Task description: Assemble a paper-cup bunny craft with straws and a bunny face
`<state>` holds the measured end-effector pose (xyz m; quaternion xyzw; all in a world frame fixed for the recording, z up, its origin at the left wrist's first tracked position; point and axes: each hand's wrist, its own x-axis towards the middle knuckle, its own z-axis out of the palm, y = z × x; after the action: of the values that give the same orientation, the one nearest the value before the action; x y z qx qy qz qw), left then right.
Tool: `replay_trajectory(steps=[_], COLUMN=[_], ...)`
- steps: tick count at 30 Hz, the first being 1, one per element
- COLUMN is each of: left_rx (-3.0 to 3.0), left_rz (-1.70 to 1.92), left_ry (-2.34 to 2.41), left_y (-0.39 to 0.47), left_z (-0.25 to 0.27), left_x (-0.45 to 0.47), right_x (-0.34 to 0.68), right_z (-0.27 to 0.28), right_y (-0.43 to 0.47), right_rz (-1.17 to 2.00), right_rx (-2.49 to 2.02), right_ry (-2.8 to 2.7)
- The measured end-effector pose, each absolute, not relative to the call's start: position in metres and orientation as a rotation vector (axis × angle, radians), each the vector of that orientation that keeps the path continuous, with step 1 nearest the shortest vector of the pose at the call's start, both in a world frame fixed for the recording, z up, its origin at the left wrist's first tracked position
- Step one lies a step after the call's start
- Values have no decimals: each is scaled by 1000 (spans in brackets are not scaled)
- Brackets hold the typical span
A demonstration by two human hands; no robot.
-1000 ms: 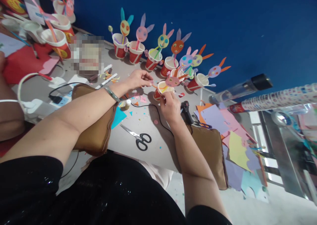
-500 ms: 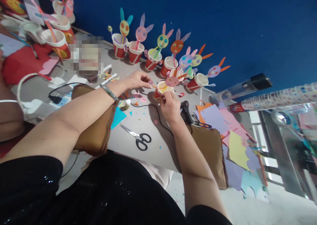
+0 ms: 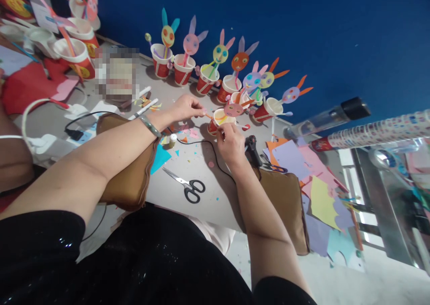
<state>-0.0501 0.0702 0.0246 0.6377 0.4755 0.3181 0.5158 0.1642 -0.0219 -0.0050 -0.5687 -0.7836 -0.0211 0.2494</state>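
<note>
A red and white paper cup (image 3: 212,126) stands in front of me, with a pink paper rabbit head (image 3: 234,110) with orange ears above it. My left hand (image 3: 188,108) is closed in a pinch on a small pink paper piece (image 3: 204,111), at the end of a thin orange strip (image 3: 208,116) on the cup's left side. My right hand (image 3: 231,143) is closed at the cup's near right rim, its fingertips partly hidden. A white strip with a red end (image 3: 246,127) sticks out to the right of the cup.
Several rabbit cups (image 3: 183,75) line the blue wall. Scissors (image 3: 188,186) lie near the front, and a black glue gun (image 3: 252,150) with its cord (image 3: 215,150) is by my right wrist. Brown cushions (image 3: 282,206) flank the table's front edge; coloured paper (image 3: 292,159) lies right.
My left hand and the pink piece have shifted very slightly at the strip's end. My right hand stays at the cup. The whole view has shifted slightly.
</note>
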Motion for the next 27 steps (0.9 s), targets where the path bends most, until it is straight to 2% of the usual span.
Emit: replay_trajectory(steps=[12, 19, 22, 27], left_rx=[1542, 1468, 1451, 1371], left_rz=[781, 802, 805, 800], left_ry=[1090, 1030, 1029, 1001], left_y=[79, 77, 76, 76], left_z=[13, 11, 12, 13], left_x=[-53, -55, -54, -53], right_x=[159, 159, 167, 182], right_z=[3, 29, 37, 39], right_y=[-27, -38, -45, -70], right_rz=[-17, -7, 106, 526], right_rx=[-1635, -1555, -1577, -1675], right_ry=[-2137, -2099, -2141, -2261])
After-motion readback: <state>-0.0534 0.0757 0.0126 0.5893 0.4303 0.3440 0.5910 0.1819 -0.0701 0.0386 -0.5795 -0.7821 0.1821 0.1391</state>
